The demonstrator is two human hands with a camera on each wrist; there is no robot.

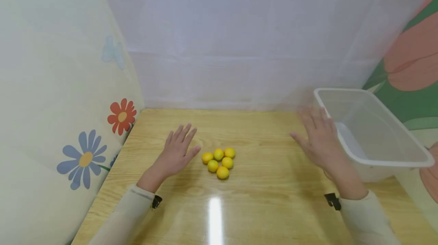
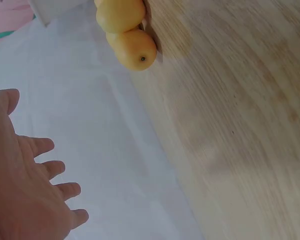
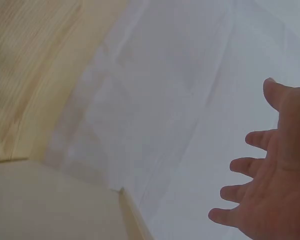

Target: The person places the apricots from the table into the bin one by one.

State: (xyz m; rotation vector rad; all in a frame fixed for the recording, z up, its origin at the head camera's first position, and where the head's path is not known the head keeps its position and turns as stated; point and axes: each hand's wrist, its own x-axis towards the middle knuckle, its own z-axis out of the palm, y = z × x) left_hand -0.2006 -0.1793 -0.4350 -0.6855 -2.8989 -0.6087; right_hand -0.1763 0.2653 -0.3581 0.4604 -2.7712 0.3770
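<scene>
Several small yellow citrus fruits [image 1: 222, 173], some tinged green, lie in a loose cluster mid-table. Just left of them hovers my left hand [image 1: 176, 155], fingers straight and spread, holding nothing. The left wrist view shows a few of the fruits [image 2: 135, 49] beyond that hand's thumb [image 2: 10, 101]. At the right, my right hand [image 1: 321, 142] is spread too, slightly blurred, with no object in it. It is beside the near-left rim of a translucent white plastic box [image 1: 373, 171]; whether it touches the box I cannot tell. In the right wrist view, part of the box wall [image 3: 55, 205] shows at lower left.
The wooden table [image 1: 267, 207] meets a white cloth backdrop [image 1: 219, 47] along its far edge. A flower-printed sheet [image 1: 41, 104] hangs at the left, and a green and pink printed one [image 1: 410, 55] at the right behind the box.
</scene>
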